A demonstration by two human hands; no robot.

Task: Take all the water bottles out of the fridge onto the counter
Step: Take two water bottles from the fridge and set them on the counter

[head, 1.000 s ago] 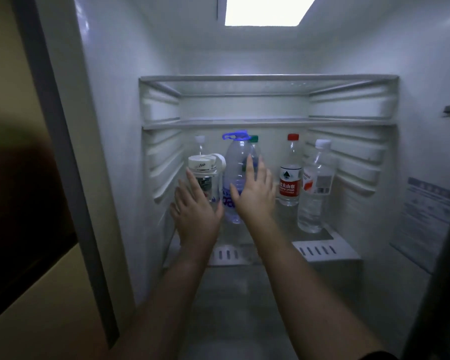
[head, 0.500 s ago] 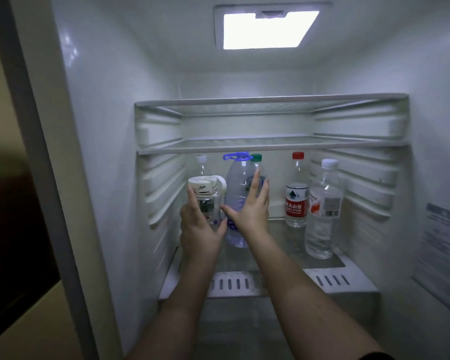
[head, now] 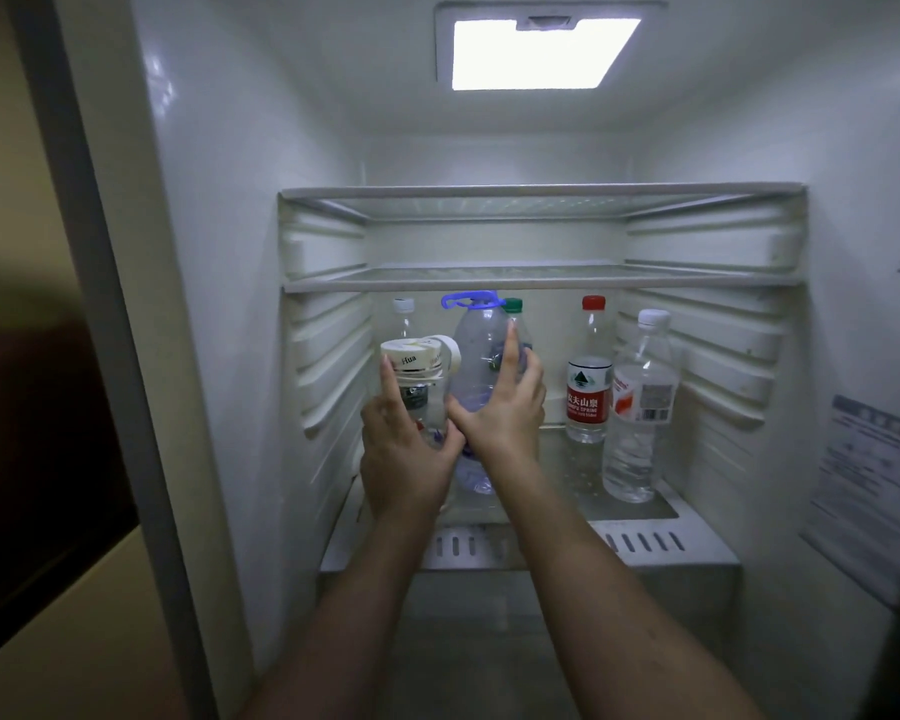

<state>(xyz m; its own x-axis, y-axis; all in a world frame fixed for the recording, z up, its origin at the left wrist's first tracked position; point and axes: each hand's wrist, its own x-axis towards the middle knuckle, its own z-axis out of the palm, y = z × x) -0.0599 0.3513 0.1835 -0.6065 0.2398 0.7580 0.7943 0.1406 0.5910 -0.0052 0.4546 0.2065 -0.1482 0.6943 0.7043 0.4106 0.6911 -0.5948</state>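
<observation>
Both hands are deep in the fridge. The right hand (head: pixel 505 407) wraps the big bottle (head: pixel 476 356) with the blue handle, fingers curled round its side. The left hand (head: pixel 404 449) closes on the white-capped jar (head: pixel 417 376) beside it, likely to steady it. Four more bottles stand on the same shelf (head: pixel 640 543), a red-capped one (head: pixel 588 376) and a clear one (head: pixel 640 407) to the right. No desk is in sight.

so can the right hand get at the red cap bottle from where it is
Probably yes. The red cap bottle stands just right of the right hand with open shelf in front, but that hand is now wrapped on the big blue-handled bottle and must let go first.
</observation>
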